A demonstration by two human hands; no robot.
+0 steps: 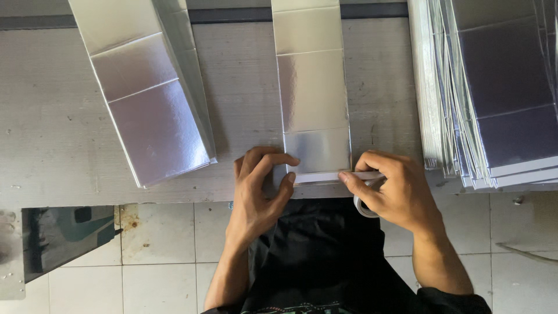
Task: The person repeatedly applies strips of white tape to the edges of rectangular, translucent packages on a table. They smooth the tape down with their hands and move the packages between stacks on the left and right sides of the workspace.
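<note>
A long silver creased sheet (313,87) lies lengthwise on the grey worktable (52,134), its near end at the table's front edge. A white strip of tape (318,176) runs across that near end. My left hand (258,189) presses the strip's left end down with fingertip and thumb. My right hand (392,189) holds a small roll of white tape (365,203) and pins the strip's right end with its fingertips.
A stack of similar silver sheets (148,87) lies angled at the left. A thick fanned pile of sheets (494,93) fills the right side and overhangs the edge. Below the table are white floor tiles (157,256) and a dark object (58,235) at left.
</note>
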